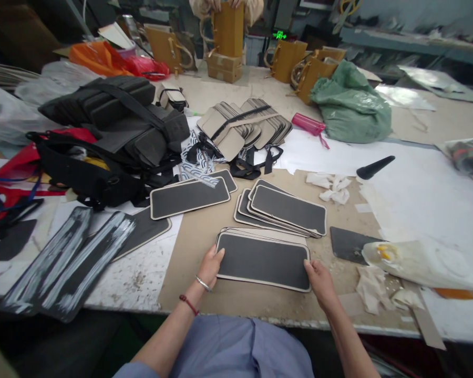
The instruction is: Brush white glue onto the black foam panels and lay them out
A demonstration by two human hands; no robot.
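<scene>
Between my hands is a small stack of rounded rectangular panels [263, 261], black on top with beige edges. My left hand [212, 265] grips its left end, thumb on the top face. At the right end, my right hand [318, 275] grips the edge the same way. Just behind lies a second, fanned stack of similar panels [289, 209]. Another black panel with a beige rim [189, 198] rests to the left, overlapping others. Two long black strips [89, 265] smeared with white lie farther left, jutting past the table's front edge.
Bundled beige pieces [230, 134] and a heap of black padded pieces [118, 113] lie behind. To the right are a black tapered object [376, 167], crumpled scraps [333, 186] and a plastic bag [425, 262]. Across the table, a person's hands [226, 4] touch a brown box-shaped piece [227, 31].
</scene>
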